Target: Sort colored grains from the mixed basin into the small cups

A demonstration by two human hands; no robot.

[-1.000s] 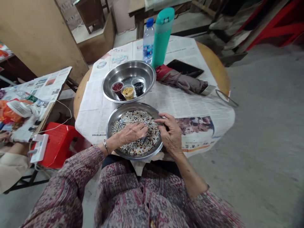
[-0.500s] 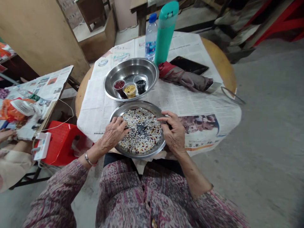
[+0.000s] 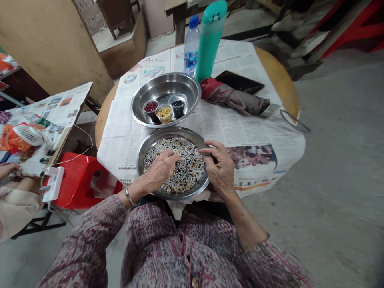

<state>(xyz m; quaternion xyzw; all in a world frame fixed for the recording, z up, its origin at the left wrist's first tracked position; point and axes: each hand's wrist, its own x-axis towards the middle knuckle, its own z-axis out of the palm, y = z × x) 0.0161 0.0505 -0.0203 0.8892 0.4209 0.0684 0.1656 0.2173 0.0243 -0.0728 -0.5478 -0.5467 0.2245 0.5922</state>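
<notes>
A shallow steel basin (image 3: pixel 139 168) at the table's front edge holds white grains mixed with red, yellow and dark beans (image 3: pixel 187 178). Over the middle of this mix is my left hand (image 3: pixel 163 166), its fingers pressed together and pointing right; their tips are partly hidden, so anything between them cannot be made out. My right hand (image 3: pixel 220 168) rests at the basin's right rim, with index finger and thumb apart and the other fingers curved. Behind stands a deeper steel basin (image 3: pixel 136 100) with small clear cups of red beans (image 3: pixel 151 107), yellow beans (image 3: pixel 164 113) and black beans (image 3: pixel 178 106).
Newspaper (image 3: pixel 117 136) covers the round table. Toward the back are a water bottle (image 3: pixel 191 52), a tall teal bottle (image 3: pixel 211 44), a folded umbrella (image 3: pixel 237 100) and a dark tablet-like object (image 3: pixel 240 81). A red stool (image 3: pixel 78 184) and a power strip (image 3: pixel 54 184) stand left, beside another person's hand (image 3: pixel 8 170).
My left hand has moved right, from the basin's left side to its middle, and the mix now lies spread where a bare patch showed. My right hand stays put.
</notes>
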